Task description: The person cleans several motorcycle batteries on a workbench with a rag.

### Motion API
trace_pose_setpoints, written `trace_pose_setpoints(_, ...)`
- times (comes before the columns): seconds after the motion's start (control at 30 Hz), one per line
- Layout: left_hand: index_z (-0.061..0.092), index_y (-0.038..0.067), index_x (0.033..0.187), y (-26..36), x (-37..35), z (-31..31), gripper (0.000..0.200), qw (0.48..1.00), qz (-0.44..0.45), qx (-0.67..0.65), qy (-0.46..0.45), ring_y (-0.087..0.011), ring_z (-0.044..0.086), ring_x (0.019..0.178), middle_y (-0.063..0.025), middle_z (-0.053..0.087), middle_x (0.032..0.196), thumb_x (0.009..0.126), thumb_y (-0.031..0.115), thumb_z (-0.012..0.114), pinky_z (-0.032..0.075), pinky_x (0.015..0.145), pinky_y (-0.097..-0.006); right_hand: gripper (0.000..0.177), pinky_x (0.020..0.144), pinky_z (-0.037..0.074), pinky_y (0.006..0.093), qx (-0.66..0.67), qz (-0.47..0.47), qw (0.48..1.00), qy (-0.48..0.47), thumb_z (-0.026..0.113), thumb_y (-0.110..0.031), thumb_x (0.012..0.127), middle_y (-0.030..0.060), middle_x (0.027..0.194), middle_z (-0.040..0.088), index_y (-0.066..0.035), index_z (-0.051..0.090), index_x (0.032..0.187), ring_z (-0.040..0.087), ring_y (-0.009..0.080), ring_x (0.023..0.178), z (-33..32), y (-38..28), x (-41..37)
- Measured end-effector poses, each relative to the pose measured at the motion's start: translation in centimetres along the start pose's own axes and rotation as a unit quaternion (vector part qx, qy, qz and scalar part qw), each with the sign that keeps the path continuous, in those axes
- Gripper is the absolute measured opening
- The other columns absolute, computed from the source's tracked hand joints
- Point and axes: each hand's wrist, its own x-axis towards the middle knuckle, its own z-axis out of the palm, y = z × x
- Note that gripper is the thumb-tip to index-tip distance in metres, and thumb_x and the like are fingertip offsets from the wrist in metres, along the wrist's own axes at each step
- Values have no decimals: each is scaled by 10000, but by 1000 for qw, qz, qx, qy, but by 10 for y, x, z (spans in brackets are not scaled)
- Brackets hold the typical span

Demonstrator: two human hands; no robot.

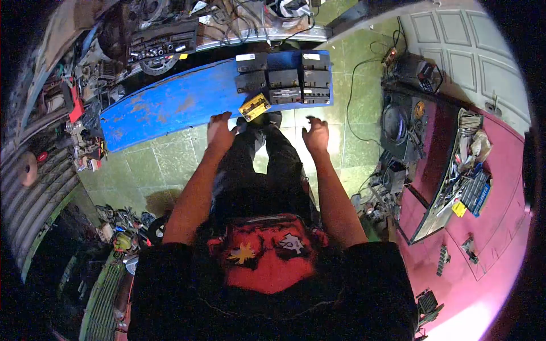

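Head view: left hand [220,132] and right hand [316,137] hover empty, loosely spread; yellow battery [254,107] at the counter's [153,108] near edge, presumably for reach.

Cluttered workshop, socket set [165,50], metal disc [159,67], battery-like blocks [284,78], scuffed blue bench [153,108]

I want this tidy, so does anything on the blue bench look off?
Yes, the yellow box sits slanted at the near edge of the bench, while the dark boxes stand in rows. The paint looks patchy.
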Motion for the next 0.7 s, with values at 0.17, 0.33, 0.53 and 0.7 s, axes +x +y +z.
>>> trace_pose_setpoints(0.17, 564, 23, 1379, 66, 38, 45, 745, 995, 83, 55, 27, -410, 544, 1217, -193, 631, 1231, 738, 233, 881, 453, 1024, -525, 747, 1050, 454, 501, -63, -45, 997, -8, 771, -101, 733, 170, 1421, 575, -15, 529, 1434, 508, 412, 1258, 15, -11, 38)
trace_pose_setpoints(0.33, 556, 29, 1409, 104, 74, 69, 777, 988, 122, 65, 70, -402, 503, 1289, -178, 601, 1323, 734, 221, 888, 418, 1075, -516, 511, 1027, 437, 520, -74, -123, 988, 60, 611, -93, 840, 160, 1368, 625, -23, 621, 1345, 522, 435, 1215, 11, -27, 83)
trace_pose_setpoints(0.53, 578, 55, 1379, 109, 90, 76, 757, 987, 118, 107, 19, -367, 473, 1334, -135, 594, 1356, 725, 257, 900, 399, 1096, -514, 575, 1021, 440, 517, -137, -147, 979, 27, 677, -98, 803, 157, 1384, 607, -42, 587, 1368, 514, 427, 1230, 36, -16, 95)
trace_pose_setpoints(0.7, 610, 92, 1315, 95, 96, 105, 725, 968, 132, 187, 105, -327, 486, 1330, -111, 619, 1322, 671, 251, 903, 369, 1090, -516, 482, 1039, 410, 514, -177, -144, 973, 36, 595, -135, 887, 164, 1343, 648, -25, 621, 1356, 512, 418, 1268, 41, -18, 98)
